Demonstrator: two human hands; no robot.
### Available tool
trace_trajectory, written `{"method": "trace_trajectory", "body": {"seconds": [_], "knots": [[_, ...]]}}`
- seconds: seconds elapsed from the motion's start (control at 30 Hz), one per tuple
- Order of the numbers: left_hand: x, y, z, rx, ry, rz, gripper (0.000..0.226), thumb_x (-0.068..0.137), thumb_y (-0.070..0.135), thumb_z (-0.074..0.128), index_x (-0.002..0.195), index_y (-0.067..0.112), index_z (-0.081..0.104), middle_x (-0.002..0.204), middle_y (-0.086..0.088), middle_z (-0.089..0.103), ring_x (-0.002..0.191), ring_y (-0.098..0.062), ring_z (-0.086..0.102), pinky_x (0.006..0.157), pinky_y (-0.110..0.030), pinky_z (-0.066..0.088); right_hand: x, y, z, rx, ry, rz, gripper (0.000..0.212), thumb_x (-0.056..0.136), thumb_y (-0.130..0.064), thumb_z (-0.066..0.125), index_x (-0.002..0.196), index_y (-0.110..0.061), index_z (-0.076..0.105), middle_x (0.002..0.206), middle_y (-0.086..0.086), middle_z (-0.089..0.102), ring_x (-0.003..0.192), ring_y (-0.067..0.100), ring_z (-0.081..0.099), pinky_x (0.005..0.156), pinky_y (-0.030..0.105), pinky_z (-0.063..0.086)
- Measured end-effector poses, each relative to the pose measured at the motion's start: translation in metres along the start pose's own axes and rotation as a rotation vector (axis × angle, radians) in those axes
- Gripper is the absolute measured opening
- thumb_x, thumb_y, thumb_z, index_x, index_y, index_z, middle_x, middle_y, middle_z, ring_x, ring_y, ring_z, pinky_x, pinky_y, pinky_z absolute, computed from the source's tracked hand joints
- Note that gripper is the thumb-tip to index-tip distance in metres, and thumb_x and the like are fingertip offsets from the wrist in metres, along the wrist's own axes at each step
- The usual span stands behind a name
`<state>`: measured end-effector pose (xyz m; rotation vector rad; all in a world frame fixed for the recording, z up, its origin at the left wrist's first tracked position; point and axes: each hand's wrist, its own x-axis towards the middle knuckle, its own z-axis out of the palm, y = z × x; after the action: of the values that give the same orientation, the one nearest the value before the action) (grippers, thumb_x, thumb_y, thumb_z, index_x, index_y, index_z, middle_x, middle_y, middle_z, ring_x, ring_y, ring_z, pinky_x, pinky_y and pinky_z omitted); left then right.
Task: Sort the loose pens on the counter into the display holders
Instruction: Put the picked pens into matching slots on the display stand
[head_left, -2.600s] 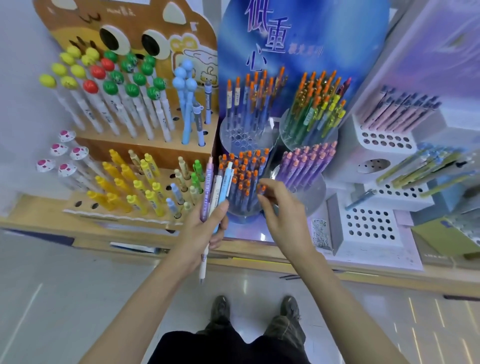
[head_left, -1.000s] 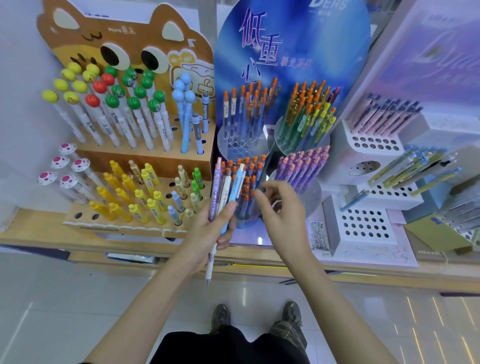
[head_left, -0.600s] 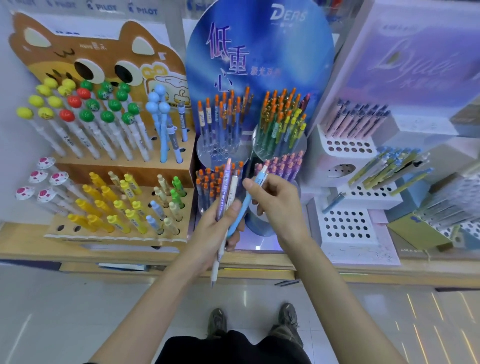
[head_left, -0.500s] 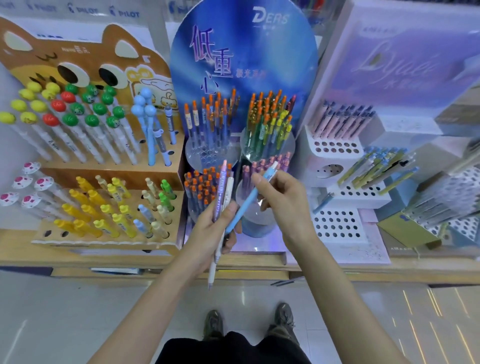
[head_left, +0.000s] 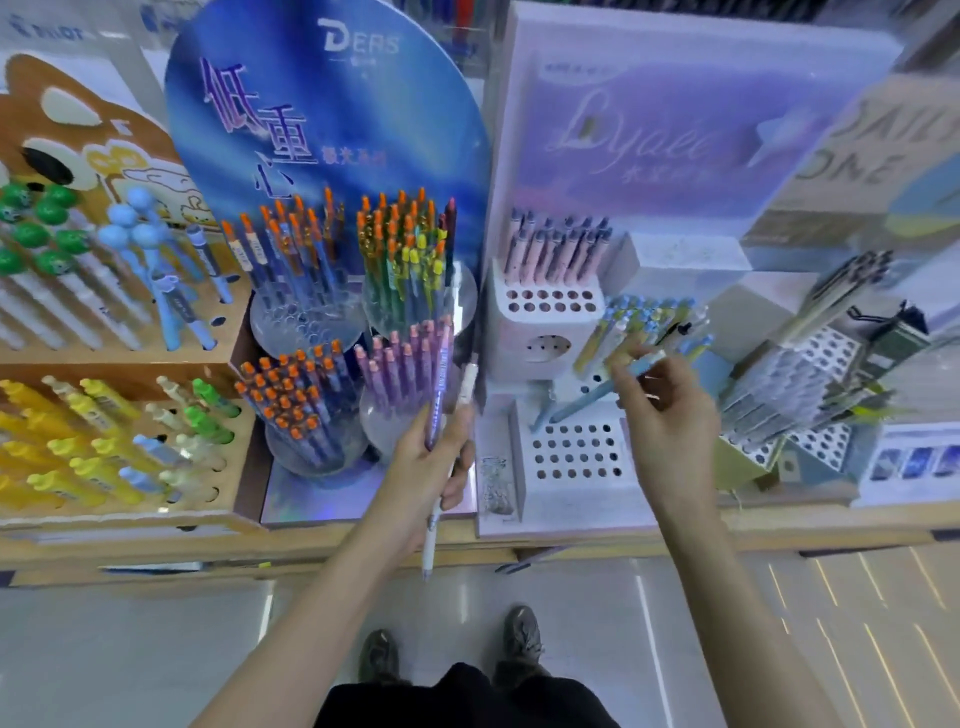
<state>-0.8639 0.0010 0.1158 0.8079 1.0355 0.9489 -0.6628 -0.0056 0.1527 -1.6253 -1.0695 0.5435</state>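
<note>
My left hand (head_left: 431, 467) grips two pens upright in front of the blue display: a purple pen (head_left: 439, 384) and a white pen (head_left: 436, 499) whose tip points down past the counter edge. My right hand (head_left: 662, 415) pinches a light blue pen (head_left: 597, 389), slanted with its tip down-left, over the white perforated holder (head_left: 576, 452). Just behind that hand, a middle white tier holds several blue and yellow-green pens (head_left: 644, 322). The upper white tier holds pink-grey pens (head_left: 556, 249).
Clear round cups hold orange-capped pens (head_left: 296, 395) and purple pens (head_left: 400, 364) left of my left hand. A wooden cat-themed stand (head_left: 119, 410) with yellow and green pens is at far left. More perforated racks (head_left: 810, 384) stand at right. The wooden counter edge (head_left: 779, 530) runs across.
My right hand drew the light blue pen out of the left hand's bundle and carried it right, to the white holders. The view swung right. My left hand keeps two pens.
</note>
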Motion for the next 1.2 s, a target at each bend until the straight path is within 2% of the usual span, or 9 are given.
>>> {"method": "trace_trajectory", "body": {"seconds": [0.1, 0.23, 0.4, 0.5, 0.67, 0.87, 0.93, 1.03, 1.2], "knots": [[0.002, -0.003, 0.015, -0.035, 0.008, -0.042, 0.030, 0.093, 0.040, 0.049, 0.084, 0.013, 0.044, 0.058, 0.003, 0.049, 0.035, -0.006, 0.029, 0.033, -0.015, 0.025, 0.007, 0.029, 0.000, -0.118, -0.088, 0.040, 0.011, 0.092, -0.016, 0.062, 0.103, -0.017, 0.064, 0.082, 0.001, 0.062, 0.075, -0.003, 0.060, 0.060, 0.009, 0.043], [0.001, -0.005, 0.024, -0.010, 0.024, -0.042, 0.014, 0.100, 0.022, 0.044, 0.090, 0.013, 0.045, 0.062, 0.001, 0.047, 0.036, -0.007, 0.030, 0.033, -0.016, 0.027, 0.015, 0.053, 0.009, -0.162, -0.195, 0.090, 0.019, 0.093, -0.013, 0.060, 0.111, -0.014, 0.064, 0.091, 0.002, 0.064, 0.079, 0.001, 0.059, 0.061, 0.008, 0.042], [-0.003, -0.011, 0.028, -0.021, 0.067, -0.037, 0.012, 0.099, 0.022, 0.046, 0.094, 0.010, 0.046, 0.060, 0.003, 0.048, 0.037, -0.007, 0.030, 0.034, -0.017, 0.027, 0.023, 0.061, 0.017, -0.176, -0.244, 0.061, 0.021, 0.093, -0.011, 0.060, 0.113, -0.011, 0.063, 0.087, 0.004, 0.063, 0.074, 0.010, 0.057, 0.065, 0.037, 0.054], [-0.004, -0.014, 0.029, -0.020, 0.084, -0.038, 0.015, 0.099, 0.021, 0.046, 0.095, 0.007, 0.050, 0.060, 0.004, 0.050, 0.038, -0.006, 0.032, 0.034, -0.017, 0.028, 0.029, 0.061, 0.019, -0.209, -0.276, 0.016, 0.020, 0.092, -0.012, 0.061, 0.111, -0.010, 0.064, 0.081, 0.002, 0.060, 0.076, 0.016, 0.058, 0.068, 0.044, 0.054], [-0.003, -0.013, 0.028, -0.038, 0.078, -0.032, 0.018, 0.099, 0.019, 0.045, 0.098, 0.005, 0.057, 0.060, 0.004, 0.053, 0.039, -0.006, 0.036, 0.036, -0.017, 0.031, 0.027, 0.064, 0.020, -0.247, -0.323, -0.064, 0.016, 0.090, -0.012, 0.064, 0.105, -0.012, 0.067, 0.088, 0.007, 0.065, 0.082, 0.021, 0.062, 0.071, 0.027, 0.050], [-0.001, -0.008, 0.023, -0.018, 0.070, -0.019, 0.015, 0.096, 0.016, 0.048, 0.099, 0.006, 0.059, 0.064, -0.002, 0.065, 0.049, -0.010, 0.053, 0.044, -0.021, 0.046, 0.021, 0.077, 0.025, -0.279, -0.359, -0.045, 0.014, 0.091, -0.010, 0.062, 0.103, -0.007, 0.067, 0.088, 0.010, 0.065, 0.081, 0.024, 0.062, 0.067, 0.039, 0.052], [0.000, -0.007, 0.023, -0.014, 0.069, -0.014, 0.014, 0.095, 0.015, 0.050, 0.098, 0.006, 0.060, 0.065, -0.002, 0.067, 0.052, -0.010, 0.058, 0.048, -0.021, 0.049, 0.021, 0.078, 0.028, -0.304, -0.387, -0.048, 0.007, 0.091, -0.009, 0.061, 0.093, -0.003, 0.065, 0.082, 0.011, 0.062, 0.076, 0.026, 0.059, 0.062, 0.038, 0.048], [0.001, -0.006, 0.022, -0.001, 0.066, -0.005, 0.013, 0.094, 0.016, 0.050, 0.098, 0.007, 0.060, 0.067, -0.001, 0.068, 0.054, -0.009, 0.059, 0.049, -0.021, 0.050, 0.029, 0.076, 0.033, -0.382, -0.423, -0.070, 0.025, 0.089, -0.010, 0.064, 0.070, -0.004, 0.049, 0.063, 0.003, 0.048, 0.065, 0.027, 0.050, 0.056, 0.030, 0.032], [0.003, -0.005, 0.025, 0.006, 0.058, -0.010, 0.018, 0.096, 0.019, 0.050, 0.104, 0.006, 0.059, 0.066, -0.002, 0.064, 0.047, -0.011, 0.050, 0.044, -0.022, 0.045, 0.030, 0.076, 0.035, -0.457, -0.447, -0.023, 0.030, 0.088, -0.010, 0.066, 0.068, -0.009, 0.044, 0.058, -0.005, 0.041, 0.059, 0.021, 0.043, 0.049, 0.021, 0.027]]}}
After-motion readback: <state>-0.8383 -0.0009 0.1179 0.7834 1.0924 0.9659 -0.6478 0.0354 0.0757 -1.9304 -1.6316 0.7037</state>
